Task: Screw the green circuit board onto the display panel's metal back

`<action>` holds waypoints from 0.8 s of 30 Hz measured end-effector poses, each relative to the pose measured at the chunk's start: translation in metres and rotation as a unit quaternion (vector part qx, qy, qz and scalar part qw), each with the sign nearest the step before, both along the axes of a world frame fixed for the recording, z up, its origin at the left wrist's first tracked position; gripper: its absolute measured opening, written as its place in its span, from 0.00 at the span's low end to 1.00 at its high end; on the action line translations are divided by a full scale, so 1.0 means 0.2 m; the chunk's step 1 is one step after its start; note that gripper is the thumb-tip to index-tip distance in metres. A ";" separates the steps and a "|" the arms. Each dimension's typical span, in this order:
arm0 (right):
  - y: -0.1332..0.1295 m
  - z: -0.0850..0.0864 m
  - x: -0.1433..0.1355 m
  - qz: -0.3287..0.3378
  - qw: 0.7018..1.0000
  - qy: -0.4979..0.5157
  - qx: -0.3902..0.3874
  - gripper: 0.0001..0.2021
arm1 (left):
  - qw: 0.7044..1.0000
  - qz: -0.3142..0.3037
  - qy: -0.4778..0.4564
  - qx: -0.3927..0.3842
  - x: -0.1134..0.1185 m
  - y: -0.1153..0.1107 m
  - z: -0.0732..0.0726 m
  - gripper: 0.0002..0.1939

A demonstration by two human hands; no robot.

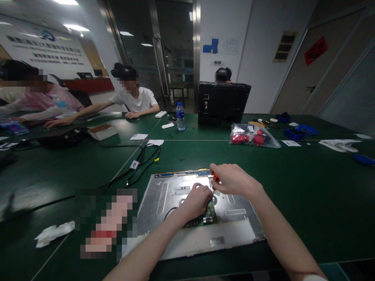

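A silver metal display panel [243, 205] lies flat on the green table in front of me, a narrow blue circuit strip [175, 174] along its far edge. On the panel's middle sits a green circuit board [210, 215], partly covered by my left hand [197, 200]. That hand's fingers are curled together at the board's upper part, and what they pinch is hidden. My right hand [234, 177] is closed around the orange-red handle of a screwdriver [216, 178]. Its shaft points down, close beside my left fingertips; the exact contact point is too small to tell.
Black cables [143, 156] run across the table on the left. Behind the panel stand a water bottle [180, 117], a black monitor casing [222, 103] and a plastic bag with red items [253, 136]. Crumpled tissue [54, 233] lies front left. Several people sit at the far side.
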State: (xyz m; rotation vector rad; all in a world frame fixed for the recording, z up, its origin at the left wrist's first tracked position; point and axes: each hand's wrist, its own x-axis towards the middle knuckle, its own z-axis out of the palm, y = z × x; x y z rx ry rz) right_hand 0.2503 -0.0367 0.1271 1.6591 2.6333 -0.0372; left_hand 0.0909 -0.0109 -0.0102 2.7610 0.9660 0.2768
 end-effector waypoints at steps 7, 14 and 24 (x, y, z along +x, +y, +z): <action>0.02 -0.01 0.01 -0.011 1.000 -0.006 -0.008 0.14 | 1.000 0.001 -0.003 0.001 0.00 0.00 -0.01 0.07; 0.00 -0.01 0.01 0.003 1.000 0.011 -0.002 0.10 | 1.000 0.002 0.001 -0.005 0.00 0.00 0.01 0.07; 0.02 -0.01 0.01 -0.025 0.999 0.001 -0.020 0.16 | 1.000 0.002 -0.002 -0.005 0.00 0.00 -0.01 0.07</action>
